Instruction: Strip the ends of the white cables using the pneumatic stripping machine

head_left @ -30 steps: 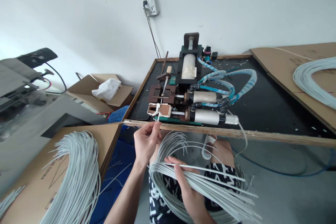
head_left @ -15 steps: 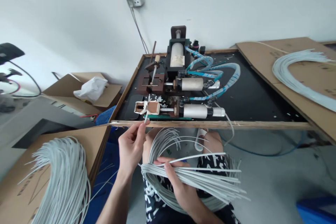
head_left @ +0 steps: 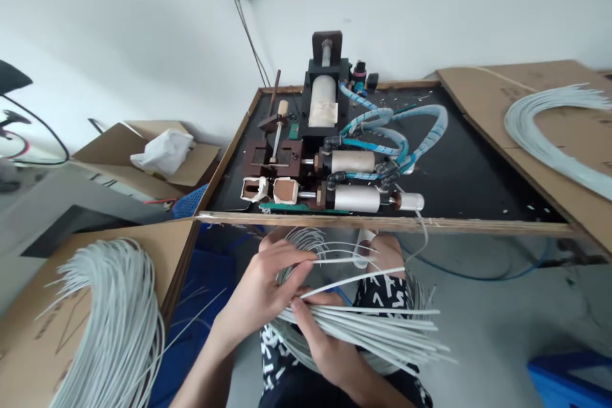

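Note:
My left hand (head_left: 272, 284) pinches one white wire (head_left: 342, 261) between thumb and fingertips, its end pointing right. Just below and touching or almost touching it, my right hand (head_left: 322, 328) grips a bundle of white wires (head_left: 377, 335) over my lap. One wire (head_left: 363, 279) stands apart from that bundle, angled upward from the right fingers. The looped rest of the bundle lies across my legs, partly hidden by both hands. Beyond the table edge is a pneumatic machine (head_left: 322, 102), whose front clamp (head_left: 285, 191) has a gap between its two padded jaws.
A wooden rim (head_left: 382, 223) edges the black table. Wire bundles lie on cardboard at left (head_left: 115, 306) and right (head_left: 540, 121). Blue-striped air hoses (head_left: 425, 131) loop over the machine. An open carton (head_left: 129, 153) stands at the left, a blue bin (head_left: 568, 376) at lower right.
My left hand has moved from the front clamp down and right to beside my right hand. The clamp jaws have parted. My right hand keeps its grip on the bundle.

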`<state>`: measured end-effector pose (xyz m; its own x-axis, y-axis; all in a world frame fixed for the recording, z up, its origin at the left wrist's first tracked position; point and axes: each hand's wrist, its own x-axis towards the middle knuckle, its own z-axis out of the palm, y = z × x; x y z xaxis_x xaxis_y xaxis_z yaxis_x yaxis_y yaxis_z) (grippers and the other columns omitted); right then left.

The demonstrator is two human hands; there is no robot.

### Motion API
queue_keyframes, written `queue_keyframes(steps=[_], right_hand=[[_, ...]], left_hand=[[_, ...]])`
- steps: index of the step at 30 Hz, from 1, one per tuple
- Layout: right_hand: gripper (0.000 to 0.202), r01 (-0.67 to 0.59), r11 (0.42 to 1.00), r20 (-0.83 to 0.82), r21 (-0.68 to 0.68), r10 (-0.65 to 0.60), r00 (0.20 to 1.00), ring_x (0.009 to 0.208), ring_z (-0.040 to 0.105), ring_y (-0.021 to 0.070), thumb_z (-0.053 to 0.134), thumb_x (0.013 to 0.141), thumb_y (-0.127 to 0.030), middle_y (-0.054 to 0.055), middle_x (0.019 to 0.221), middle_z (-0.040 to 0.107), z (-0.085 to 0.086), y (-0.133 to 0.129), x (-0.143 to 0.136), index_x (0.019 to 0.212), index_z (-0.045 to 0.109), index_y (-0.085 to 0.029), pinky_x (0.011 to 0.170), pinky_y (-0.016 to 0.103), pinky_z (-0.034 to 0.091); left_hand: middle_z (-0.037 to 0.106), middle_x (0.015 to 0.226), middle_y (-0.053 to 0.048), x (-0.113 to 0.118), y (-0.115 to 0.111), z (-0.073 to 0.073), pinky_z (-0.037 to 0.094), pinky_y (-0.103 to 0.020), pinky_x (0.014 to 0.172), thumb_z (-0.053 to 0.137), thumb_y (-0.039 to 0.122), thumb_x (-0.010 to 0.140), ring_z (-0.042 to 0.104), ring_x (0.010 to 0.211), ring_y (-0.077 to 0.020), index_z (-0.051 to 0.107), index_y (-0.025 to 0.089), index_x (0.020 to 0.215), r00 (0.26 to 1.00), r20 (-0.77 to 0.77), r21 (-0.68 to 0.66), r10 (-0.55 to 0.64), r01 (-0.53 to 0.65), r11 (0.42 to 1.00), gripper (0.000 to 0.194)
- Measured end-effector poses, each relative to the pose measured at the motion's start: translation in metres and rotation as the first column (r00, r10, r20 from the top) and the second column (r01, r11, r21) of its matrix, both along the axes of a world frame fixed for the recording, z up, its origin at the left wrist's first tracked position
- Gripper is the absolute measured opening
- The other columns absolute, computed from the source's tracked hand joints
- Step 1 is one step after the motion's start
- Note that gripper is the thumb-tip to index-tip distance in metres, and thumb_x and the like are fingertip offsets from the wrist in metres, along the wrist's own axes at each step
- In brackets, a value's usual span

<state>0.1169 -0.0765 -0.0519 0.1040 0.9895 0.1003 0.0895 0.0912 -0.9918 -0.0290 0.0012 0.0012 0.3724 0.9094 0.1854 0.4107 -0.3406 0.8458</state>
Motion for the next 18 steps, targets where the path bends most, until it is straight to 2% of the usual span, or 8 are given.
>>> queue_keyframes(steps=[3, 5, 8, 10, 12, 13, 15, 18], right_hand=[[0.012, 0.052, 0.999, 0.021, -0.011, -0.052, 0.998, 0.084, 0.073, 0.0205, 0.073, 0.093, -0.034, 0.003, 0.091, 0.074, -0.008, -0.007, 0.0, 0.1, 0.075, -0.025, 0.079, 0.028, 0.061], [0.011, 0.063, 0.998, 0.0, 0.01, -0.063, 0.998, 0.081, 0.073, 0.0195, 0.071, 0.094, -0.035, 0.002, 0.089, 0.073, -0.012, -0.007, 0.0, 0.099, 0.075, -0.025, 0.076, 0.026, 0.062], [0.016, -0.055, 0.998, 0.056, 0.044, 0.052, 0.997, 0.085, 0.074, 0.0221, 0.071, 0.093, -0.038, 0.003, 0.092, 0.076, -0.015, -0.001, 0.004, 0.103, 0.077, -0.026, 0.079, 0.027, 0.063], [0.021, -0.14, 0.99, 0.109, 0.021, 0.137, 0.985, 0.09, 0.074, 0.0258, 0.074, 0.091, -0.04, 0.004, 0.095, 0.078, -0.016, 0.002, 0.008, 0.106, 0.079, -0.027, 0.085, 0.032, 0.062], [0.022, -0.145, 0.989, 0.083, -0.023, 0.146, 0.986, 0.089, 0.075, 0.0275, 0.077, 0.088, -0.042, 0.004, 0.092, 0.079, -0.019, 0.002, 0.009, 0.104, 0.081, -0.028, 0.087, 0.034, 0.063], [0.023, -0.137, 0.99, 0.06, -0.04, 0.139, 0.988, 0.089, 0.076, 0.0279, 0.076, 0.088, -0.044, 0.004, 0.091, 0.079, -0.021, 0.001, 0.008, 0.103, 0.081, -0.028, 0.086, 0.034, 0.063], [0.027, -0.105, 0.992, -0.025, -0.075, 0.103, 0.994, 0.092, 0.077, 0.0291, 0.069, 0.093, -0.046, 0.006, 0.096, 0.081, -0.025, -0.001, 0.002, 0.106, 0.08, -0.025, 0.086, 0.036, 0.064], [0.039, -0.078, 0.984, -0.235, -0.162, 0.038, 0.971, 0.103, 0.076, 0.032, 0.057, 0.1, -0.05, 0.011, 0.108, 0.081, -0.028, 0.0, -0.006, 0.114, 0.078, -0.02, 0.093, 0.042, 0.063]], left_hand=[[0.071, 0.126, -0.01, 0.003, 0.008, 0.0, 0.047, -0.044, 0.106, 0.061, 0.034, 0.099, 0.061, 0.121, -0.0276, 0.07, 0.023, 0.128, 0.985, -0.068, 0.01, -0.158, 0.159, 0.987, 0.032], [0.069, 0.131, -0.01, 0.005, 0.01, 0.003, 0.045, -0.044, 0.107, 0.058, 0.038, 0.101, 0.058, 0.127, -0.0276, 0.068, 0.024, 0.131, 0.984, -0.003, -0.025, -0.178, 0.178, 0.984, 0.034], [0.077, 0.103, -0.009, 0.008, 0.013, 0.013, 0.053, -0.036, 0.091, 0.053, 0.037, 0.103, 0.069, 0.097, -0.0225, 0.077, 0.021, 0.111, 0.942, 0.165, -0.129, -0.291, 0.313, 0.941, 0.03], [0.076, 0.082, -0.008, 0.01, 0.015, 0.019, 0.053, -0.032, 0.077, 0.057, 0.037, 0.101, 0.068, 0.077, -0.0198, 0.08, 0.019, 0.093, 0.879, 0.27, -0.194, -0.392, 0.448, 0.873, 0.031], [0.073, 0.071, -0.009, 0.01, 0.017, 0.018, 0.052, -0.032, 0.07, 0.063, 0.04, 0.098, 0.065, 0.07, -0.0195, 0.08, 0.019, 0.081, 0.826, 0.364, -0.233, -0.43, 0.528, 0.817, 0.032], [0.072, 0.07, -0.009, 0.01, 0.017, 0.015, 0.051, -0.031, 0.068, 0.065, 0.041, 0.096, 0.065, 0.069, -0.0197, 0.08, 0.018, 0.079, 0.816, 0.413, -0.248, -0.404, 0.528, 0.812, 0.032], [0.07, 0.067, -0.008, 0.007, 0.017, 0.006, 0.05, -0.029, 0.061, 0.068, 0.044, 0.093, 0.062, 0.063, -0.0178, 0.078, 0.017, 0.078, 0.82, 0.515, -0.281, -0.251, 0.438, 0.854, 0.032], [0.063, 0.056, -0.002, 0.002, 0.018, -0.011, 0.042, -0.021, 0.046, 0.074, 0.044, 0.088, 0.052, 0.045, -0.0103, 0.076, 0.017, 0.079, 0.771, 0.623, -0.297, 0.136, 0.072, 0.952, 0.029]])
